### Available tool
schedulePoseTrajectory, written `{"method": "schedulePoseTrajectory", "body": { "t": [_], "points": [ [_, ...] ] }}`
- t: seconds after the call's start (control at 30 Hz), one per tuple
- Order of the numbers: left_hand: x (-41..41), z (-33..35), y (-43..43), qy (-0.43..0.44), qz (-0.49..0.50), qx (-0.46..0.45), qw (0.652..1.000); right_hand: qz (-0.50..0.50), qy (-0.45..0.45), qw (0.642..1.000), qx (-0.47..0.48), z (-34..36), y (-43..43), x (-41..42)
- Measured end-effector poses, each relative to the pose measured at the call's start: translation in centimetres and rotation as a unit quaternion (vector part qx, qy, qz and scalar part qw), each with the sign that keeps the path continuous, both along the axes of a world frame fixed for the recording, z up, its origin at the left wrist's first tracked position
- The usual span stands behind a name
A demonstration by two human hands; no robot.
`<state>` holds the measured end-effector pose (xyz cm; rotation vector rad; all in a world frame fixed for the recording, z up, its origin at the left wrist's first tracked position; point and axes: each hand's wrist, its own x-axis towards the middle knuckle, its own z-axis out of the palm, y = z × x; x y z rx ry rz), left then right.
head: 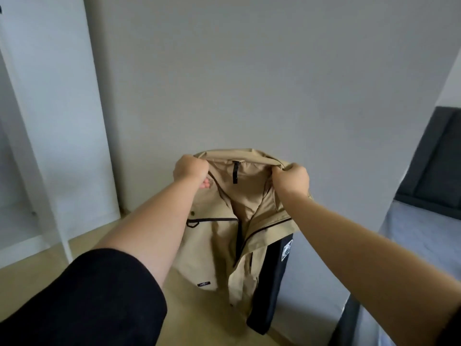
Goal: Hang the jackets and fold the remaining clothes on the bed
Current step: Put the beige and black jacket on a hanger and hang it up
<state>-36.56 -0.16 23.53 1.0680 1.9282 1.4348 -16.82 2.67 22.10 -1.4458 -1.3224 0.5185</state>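
Observation:
A beige jacket (219,245) with black zips and a black right sleeve hangs in the air in front of me, its open front facing me. My left hand (190,171) grips the collar at the left shoulder. My right hand (290,179) grips the collar at the right shoulder. Both arms are stretched forward, holding the jacket up above the wooden floor. A black loop tag shows inside the neck. No hanger is visible.
A white wardrobe (50,121) with its open door stands at the left. A grey wall (249,71) is straight ahead. The bed (424,245) with a dark headboard and grey sheet lies at the right edge.

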Motion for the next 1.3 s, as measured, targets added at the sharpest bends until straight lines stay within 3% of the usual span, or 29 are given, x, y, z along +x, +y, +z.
{"method": "schedulePoseTrajectory", "body": {
  "t": [0.1, 0.23, 0.4, 0.73, 0.87, 1.0, 1.17, 1.3],
  "points": [
    [4.5, 4.8, -3.4, -0.049, -0.017, 0.096, 0.994, -0.015, 0.016, 0.999, 0.043, 5.0, -3.9, 4.0],
    [10.4, 11.1, -8.3, -0.035, -0.042, 0.185, 0.981, -0.046, 0.027, 0.990, 0.127, 11.1, -9.8, 9.4],
    [16.9, 17.2, -14.3, 0.057, -0.046, 0.254, 0.965, -0.092, 0.009, 0.970, 0.225, 16.9, -17.3, 16.3],
    [29.9, 22.0, -20.8, 0.056, -0.159, 0.355, 0.920, -0.247, -0.028, 0.913, 0.323, 22.9, -26.1, 28.0],
    [34.2, 20.1, -19.5, 0.097, -0.218, 0.313, 0.919, -0.294, -0.031, 0.908, 0.296, 20.6, -26.1, 32.0],
    [39.1, 13.1, -15.0, 0.159, -0.277, 0.184, 0.930, -0.314, -0.047, 0.933, 0.170, 12.4, -23.5, 36.6],
    [44.8, 2.1, -9.3, 0.126, -0.314, 0.030, 0.941, -0.308, -0.089, 0.947, 0.021, 0.8, -19.2, 41.8],
    [48.9, -0.3, -5.3, 0.092, -0.369, 0.042, 0.924, -0.267, -0.095, 0.959, 0.014, 0.0, -15.1, 45.9]
  ]
}}
